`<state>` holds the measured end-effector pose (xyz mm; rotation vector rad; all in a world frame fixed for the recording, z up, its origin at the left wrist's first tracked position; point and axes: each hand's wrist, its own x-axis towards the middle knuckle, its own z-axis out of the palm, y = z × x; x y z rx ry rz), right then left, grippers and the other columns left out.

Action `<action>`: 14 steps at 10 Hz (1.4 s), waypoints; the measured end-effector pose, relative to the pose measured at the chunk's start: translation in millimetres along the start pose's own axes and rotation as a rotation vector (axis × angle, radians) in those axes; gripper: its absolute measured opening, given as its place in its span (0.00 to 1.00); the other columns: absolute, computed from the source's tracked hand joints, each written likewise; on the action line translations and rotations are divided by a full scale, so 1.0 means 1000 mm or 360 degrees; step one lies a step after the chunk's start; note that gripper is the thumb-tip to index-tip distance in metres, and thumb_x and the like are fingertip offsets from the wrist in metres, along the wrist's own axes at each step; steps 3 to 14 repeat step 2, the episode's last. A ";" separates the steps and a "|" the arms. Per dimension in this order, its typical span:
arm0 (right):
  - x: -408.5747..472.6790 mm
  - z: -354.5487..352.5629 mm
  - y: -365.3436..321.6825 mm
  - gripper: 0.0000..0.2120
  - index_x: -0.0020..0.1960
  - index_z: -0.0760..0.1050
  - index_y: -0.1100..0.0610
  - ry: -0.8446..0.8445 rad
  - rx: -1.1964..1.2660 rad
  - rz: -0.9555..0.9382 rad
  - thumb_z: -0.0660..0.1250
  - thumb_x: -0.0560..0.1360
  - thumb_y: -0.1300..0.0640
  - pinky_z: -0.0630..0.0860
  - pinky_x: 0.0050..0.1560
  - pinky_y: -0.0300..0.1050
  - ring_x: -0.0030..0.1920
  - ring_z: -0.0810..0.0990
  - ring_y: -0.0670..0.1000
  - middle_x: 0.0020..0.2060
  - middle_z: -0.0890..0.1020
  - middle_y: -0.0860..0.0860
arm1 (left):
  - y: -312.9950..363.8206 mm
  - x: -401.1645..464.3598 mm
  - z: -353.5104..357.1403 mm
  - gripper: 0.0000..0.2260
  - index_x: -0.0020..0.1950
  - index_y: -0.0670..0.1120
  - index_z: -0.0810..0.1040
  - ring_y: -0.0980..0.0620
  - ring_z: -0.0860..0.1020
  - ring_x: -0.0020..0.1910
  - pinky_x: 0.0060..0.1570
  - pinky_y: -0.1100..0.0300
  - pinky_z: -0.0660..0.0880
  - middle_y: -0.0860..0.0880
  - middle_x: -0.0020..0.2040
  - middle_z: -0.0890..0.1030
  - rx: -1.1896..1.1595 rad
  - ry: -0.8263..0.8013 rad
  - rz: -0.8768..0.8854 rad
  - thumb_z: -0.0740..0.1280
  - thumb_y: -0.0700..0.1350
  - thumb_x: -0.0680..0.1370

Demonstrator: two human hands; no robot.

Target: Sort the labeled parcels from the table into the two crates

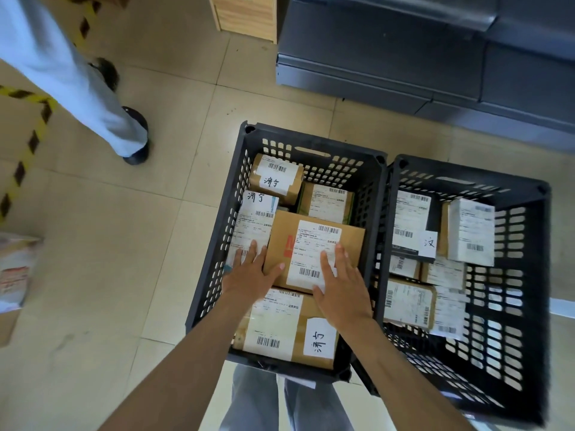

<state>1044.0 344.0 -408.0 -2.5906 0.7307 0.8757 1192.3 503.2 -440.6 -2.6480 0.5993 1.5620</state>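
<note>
Two black slatted crates stand side by side on the floor: the left crate (pixel 239 169) and the right crate (pixel 516 231). Both hold several labeled parcels. A brown cardboard parcel (pixel 351 241) with a white shipping label lies on top of the others in the left crate. My left hand (pixel 253 272) rests with straight fingers at its left edge, thumb on its top. My right hand (pixel 340 287) lies flat on its label. A larger brown parcel (pixel 280 328) with a handwritten tag lies under my wrists.
Another person's legs (pixel 93 98) stand at the upper left beside yellow-black floor tape (pixel 31 144). A dark grey cabinet (pixel 435 57) rises behind the crates. A wooden box (pixel 249 17) sits at the top. Cardboard and a bag (pixel 15 269) lie at the left edge.
</note>
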 end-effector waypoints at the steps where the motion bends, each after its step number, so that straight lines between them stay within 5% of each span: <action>1: -0.004 -0.013 0.001 0.35 0.84 0.41 0.49 -0.0054 0.0144 -0.0040 0.56 0.85 0.44 0.52 0.81 0.56 0.82 0.38 0.56 0.82 0.36 0.55 | 0.002 -0.012 -0.010 0.35 0.85 0.59 0.43 0.43 0.41 0.84 0.79 0.33 0.53 0.54 0.85 0.39 0.0038 -0.0001 -0.0037 0.42 0.72 0.81; 2: -0.023 -0.041 0.005 0.32 0.84 0.48 0.49 0.0028 0.0230 -0.0129 0.57 0.84 0.47 0.58 0.80 0.55 0.83 0.46 0.54 0.83 0.46 0.54 | 0.005 -0.045 -0.019 0.31 0.85 0.58 0.47 0.42 0.46 0.84 0.78 0.36 0.59 0.52 0.86 0.45 0.0101 0.0208 -0.0020 0.46 0.67 0.84; 14: -0.023 -0.041 0.005 0.32 0.84 0.48 0.49 0.0028 0.0230 -0.0129 0.57 0.84 0.47 0.58 0.80 0.55 0.83 0.46 0.54 0.83 0.46 0.54 | 0.005 -0.045 -0.019 0.31 0.85 0.58 0.47 0.42 0.46 0.84 0.78 0.36 0.59 0.52 0.86 0.45 0.0101 0.0208 -0.0020 0.46 0.67 0.84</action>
